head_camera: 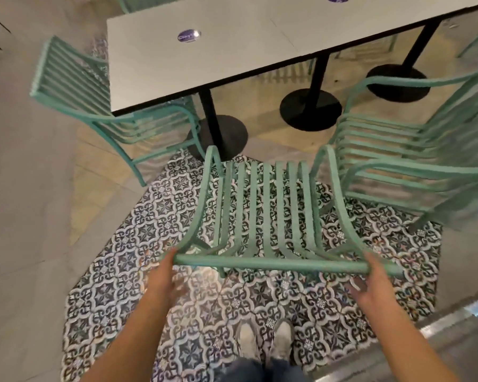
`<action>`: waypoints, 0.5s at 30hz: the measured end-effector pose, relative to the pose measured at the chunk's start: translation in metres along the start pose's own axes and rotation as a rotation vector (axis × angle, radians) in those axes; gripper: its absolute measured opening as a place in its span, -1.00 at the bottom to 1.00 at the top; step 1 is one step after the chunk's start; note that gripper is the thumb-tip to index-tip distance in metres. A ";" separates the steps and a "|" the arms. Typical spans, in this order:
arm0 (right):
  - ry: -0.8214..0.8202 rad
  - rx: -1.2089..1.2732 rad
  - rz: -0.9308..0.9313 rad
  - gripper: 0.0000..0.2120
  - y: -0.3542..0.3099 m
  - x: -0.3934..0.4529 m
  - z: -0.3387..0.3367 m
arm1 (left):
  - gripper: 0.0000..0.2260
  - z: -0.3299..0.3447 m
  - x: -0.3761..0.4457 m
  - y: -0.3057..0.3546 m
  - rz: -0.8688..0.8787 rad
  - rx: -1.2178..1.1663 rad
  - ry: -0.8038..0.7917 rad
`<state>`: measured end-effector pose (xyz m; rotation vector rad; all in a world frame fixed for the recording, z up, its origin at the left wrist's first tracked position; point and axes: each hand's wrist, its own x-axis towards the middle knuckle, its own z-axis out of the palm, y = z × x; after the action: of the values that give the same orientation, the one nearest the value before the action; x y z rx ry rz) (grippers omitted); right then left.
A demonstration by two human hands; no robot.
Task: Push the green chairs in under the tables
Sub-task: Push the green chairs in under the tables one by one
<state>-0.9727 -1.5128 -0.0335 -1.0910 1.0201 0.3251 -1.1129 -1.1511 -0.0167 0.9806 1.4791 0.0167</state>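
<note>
A green slatted chair (271,216) stands right in front of me on patterned tiles, its seat facing the white table (232,59) and clear of the table edge. My left hand (164,277) is at the left end of its top back rail, thumb touching, fingers spread loose below. My right hand (370,282) is at the right end in the same way. A second green chair (75,86) sits at the table's left end, its seat partly under the top. A third green chair (403,150) stands out on the right, turned sideways.
Three black pedestal bases (311,110) stand under the tabletop. Round purple stickers (188,36) lie on the table. My two shoes (265,343) are on the tiles behind the chair. Plain grey floor spreads to the left.
</note>
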 end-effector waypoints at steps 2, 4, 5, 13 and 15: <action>-0.017 0.056 0.080 -0.63 -0.004 0.003 0.014 | -0.63 0.012 -0.009 0.008 -0.206 -0.286 -0.141; 0.045 0.140 0.082 -0.58 -0.006 0.007 0.024 | -0.74 0.026 -0.012 0.016 -0.259 -0.447 -0.123; 0.052 0.179 0.074 -0.58 -0.006 0.008 0.025 | -0.78 0.031 -0.015 0.020 -0.262 -0.483 -0.096; 0.022 0.209 0.119 -0.95 -0.013 0.000 0.022 | -0.93 0.024 -0.027 0.013 -0.297 -0.507 -0.090; 0.033 0.092 0.154 -0.97 -0.020 -0.007 0.027 | -0.92 0.021 -0.029 0.006 -0.269 -0.511 -0.089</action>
<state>-0.9491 -1.4975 -0.0146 -0.9398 1.1407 0.3812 -1.0968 -1.1751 0.0063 0.3638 1.4162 0.1478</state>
